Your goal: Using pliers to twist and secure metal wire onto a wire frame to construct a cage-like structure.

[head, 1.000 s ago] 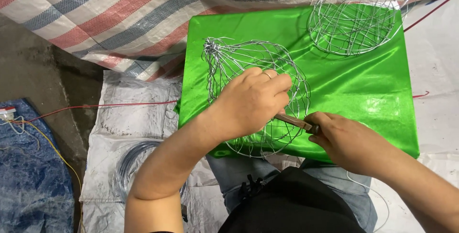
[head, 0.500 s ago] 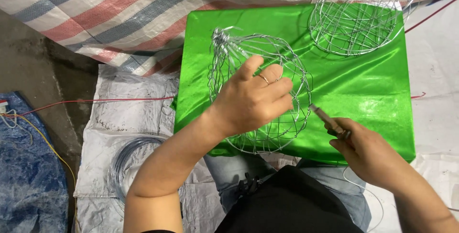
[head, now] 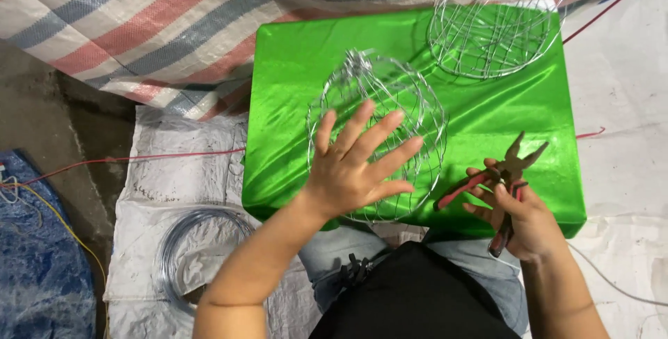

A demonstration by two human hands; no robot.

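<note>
The left hand (head: 358,162) lies flat with its fingers spread wide, palm down on top of a rounded wire frame (head: 379,134), pressing on its near side without gripping any strand. The right hand (head: 518,214) is closed around the red handles of a pair of pliers (head: 504,179), whose dark nose points up and away from the person with its tips parted; the pliers are just to the right of the frame and do not touch it. The frame is a cage of thin silver wires gathered into a twisted knot at its far end, and it rests near the middle of a shiny green cloth (head: 292,102) that covers a box-shaped surface. A second wire frame (head: 494,26), rounder and more open, sits at the far right corner of the same cloth, well apart from both hands. Beyond the cloth hangs a striped woven tarpaulin (head: 125,26) in red, grey and white. On the white sacking (head: 174,186) to the person's left lies a coil of bare wire (head: 202,245), and a thin red cable (head: 125,160) runs across the floor.
</note>
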